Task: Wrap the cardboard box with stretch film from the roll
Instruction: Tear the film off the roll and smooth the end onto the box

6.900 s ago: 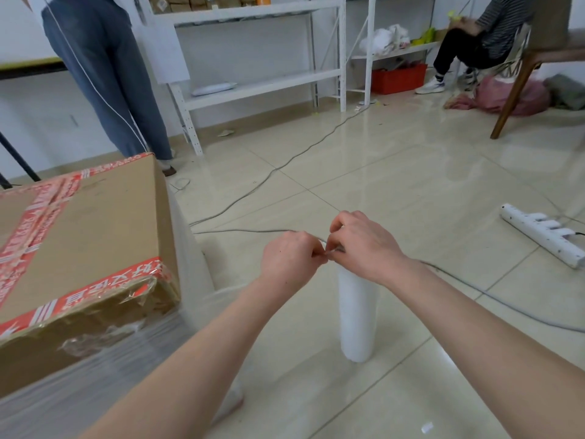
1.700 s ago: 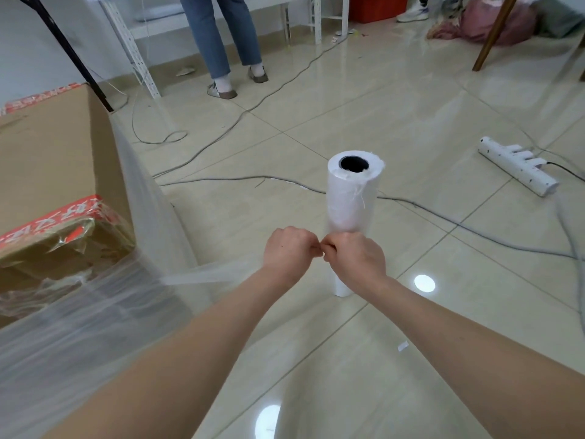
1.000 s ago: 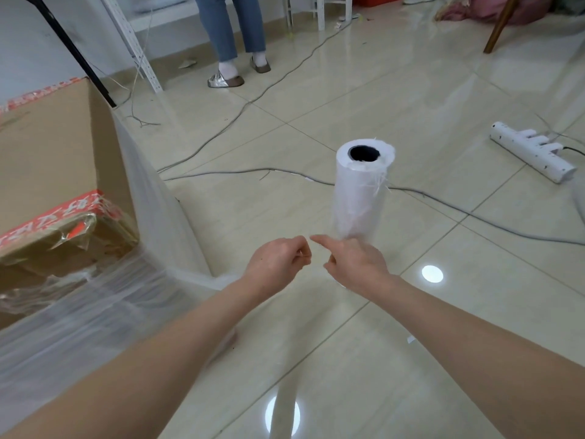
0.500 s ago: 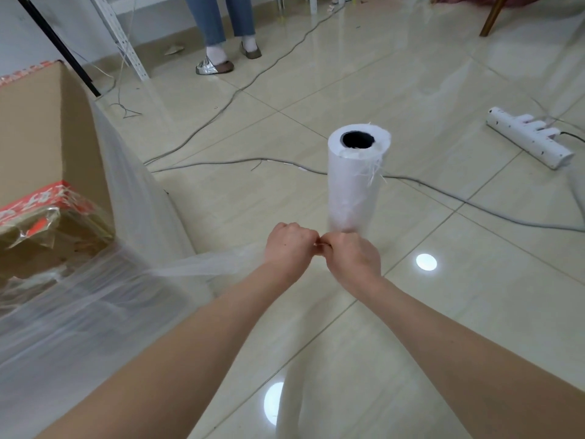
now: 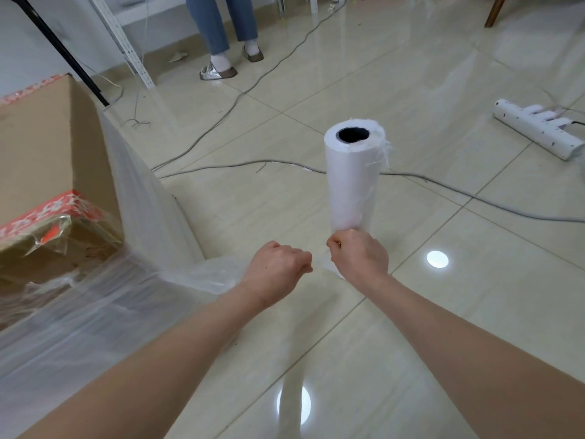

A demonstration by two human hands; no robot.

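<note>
A brown cardboard box with red tape stands at the left, its sides covered in clear stretch film. A bunched strip of film runs from the box corner to my left hand, which is closed on it. The white film roll stands upright on the floor in the middle. My right hand is a fist in front of the roll's lower part, gripping film there. A small gap separates my two hands.
Grey cables cross the tiled floor behind the roll. A white power strip lies at the right. A person's legs stand at the back, beside a white shelf post and a black pole.
Half a second ago my fists touched in front of the roll; now they are pulled slightly apart, the left hand shifted left with the film strip. The roll stays upright.
</note>
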